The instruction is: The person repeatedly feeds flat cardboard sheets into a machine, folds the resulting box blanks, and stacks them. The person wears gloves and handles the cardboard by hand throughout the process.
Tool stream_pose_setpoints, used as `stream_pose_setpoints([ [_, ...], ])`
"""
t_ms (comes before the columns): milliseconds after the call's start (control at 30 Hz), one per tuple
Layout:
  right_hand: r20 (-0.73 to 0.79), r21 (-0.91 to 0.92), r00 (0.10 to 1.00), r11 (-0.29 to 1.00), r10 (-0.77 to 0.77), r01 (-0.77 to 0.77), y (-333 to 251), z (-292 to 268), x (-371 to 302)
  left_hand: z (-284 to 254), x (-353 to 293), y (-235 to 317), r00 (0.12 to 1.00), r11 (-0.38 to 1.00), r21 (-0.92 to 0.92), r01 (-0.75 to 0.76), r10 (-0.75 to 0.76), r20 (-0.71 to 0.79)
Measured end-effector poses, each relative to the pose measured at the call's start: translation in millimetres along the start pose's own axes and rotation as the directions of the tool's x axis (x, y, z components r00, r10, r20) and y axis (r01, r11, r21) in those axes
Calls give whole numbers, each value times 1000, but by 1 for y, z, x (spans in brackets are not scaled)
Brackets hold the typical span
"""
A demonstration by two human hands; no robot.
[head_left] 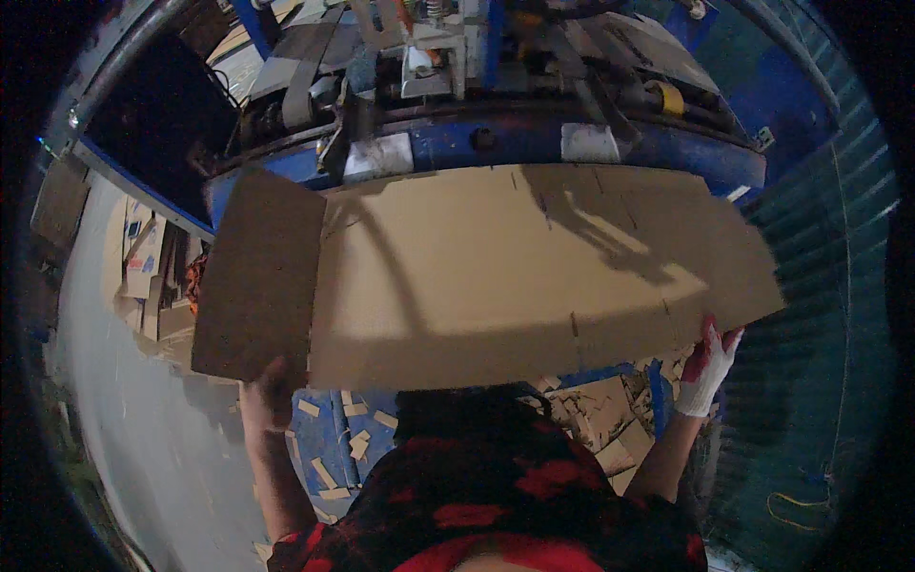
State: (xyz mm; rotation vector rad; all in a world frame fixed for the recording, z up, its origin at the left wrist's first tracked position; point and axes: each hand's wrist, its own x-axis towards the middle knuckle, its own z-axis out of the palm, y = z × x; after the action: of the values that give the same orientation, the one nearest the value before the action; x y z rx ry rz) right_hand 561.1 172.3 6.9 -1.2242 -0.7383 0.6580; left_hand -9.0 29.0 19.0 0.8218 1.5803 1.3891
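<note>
What matters most is that the cardboard sheet (496, 276) lies on the far side of your grip, its long axis running left to right across your body, roughly parallel to the machine's blue front beam (448, 148). You have it by the near edge with both hands: your bare left hand (269, 389) is clamped at the near edge of the darker left flap (255, 276), and your gloved right hand (708, 367) is closed on the near edge toward the right end. The fingers under the board are hidden, so you cannot tell how firmly they press. Your right hand sits a little farther out, so it looks slightly nearer the beam. The sheet's far edge meets the beam in view; whether they touch, you cannot tell.
</note>
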Motion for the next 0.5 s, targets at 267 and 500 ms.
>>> stream_pose_setpoints([
  [267, 902, -307, 376, 297, -214, 904, 3, 53, -58, 82, 33, -12, 836, 490, 708, -509, 478, 270],
  [500, 981, -135, 136, 18, -137, 991, 40, 135, 2, 111, 119, -3, 682, 209, 741, -638, 600, 417],
])
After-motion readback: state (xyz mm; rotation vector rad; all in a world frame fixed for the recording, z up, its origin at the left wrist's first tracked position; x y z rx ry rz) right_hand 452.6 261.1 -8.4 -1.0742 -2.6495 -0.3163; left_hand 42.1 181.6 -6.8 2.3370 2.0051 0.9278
